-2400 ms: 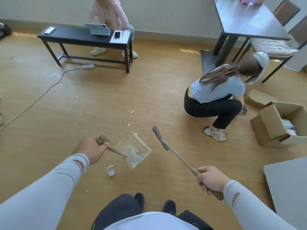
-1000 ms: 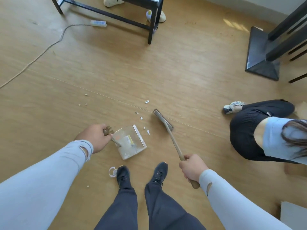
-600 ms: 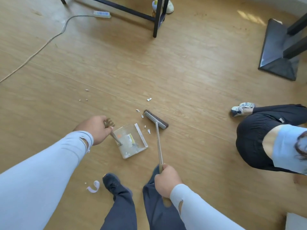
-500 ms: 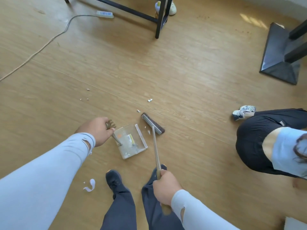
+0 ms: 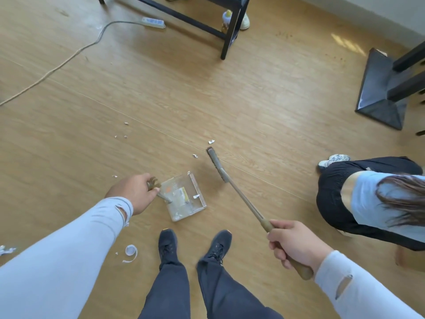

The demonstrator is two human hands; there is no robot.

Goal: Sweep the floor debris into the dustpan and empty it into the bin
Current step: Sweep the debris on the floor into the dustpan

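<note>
On the floor [image 5: 241, 100] ahead of the feet, mid-sweep: step in hand judged to be brushing scraps into the dustpan, emptying not yet begun, no bin in view.

Far left: a torn white bit [image 5: 5, 249] at the frame edge, a curl of white tape [image 5: 130, 252] beside the left shoe, three small crumbs [image 5: 120, 134] further out. All well apart from the dustpan.

Left hand [image 5: 132, 192] clenched round the dustpan handle [image 5: 158, 191], grasping it firmly. Clear dustpan [image 5: 184, 199] low on or just above the floor, cannot tell which, mouth turned toward the broom, some paper already lying inside.

Beyond the mouth: two white scraps [image 5: 195, 155] [image 5: 211, 141], near the broom head [image 5: 217, 164], which sits just to their right, angled, seemingly raised a little.

Right hand [image 5: 296, 247] wrapped tight round the wooden broom handle [image 5: 248, 203] near its end.

Far right: a crouching person [image 5: 372, 203], close to the sweep path.

Next move, as judged: set the head beyond the two scraps, draw back toward the mouth in a short pull, keep the pan lip flat to the floor. Then turn left for the crumbs and tape.
</note>
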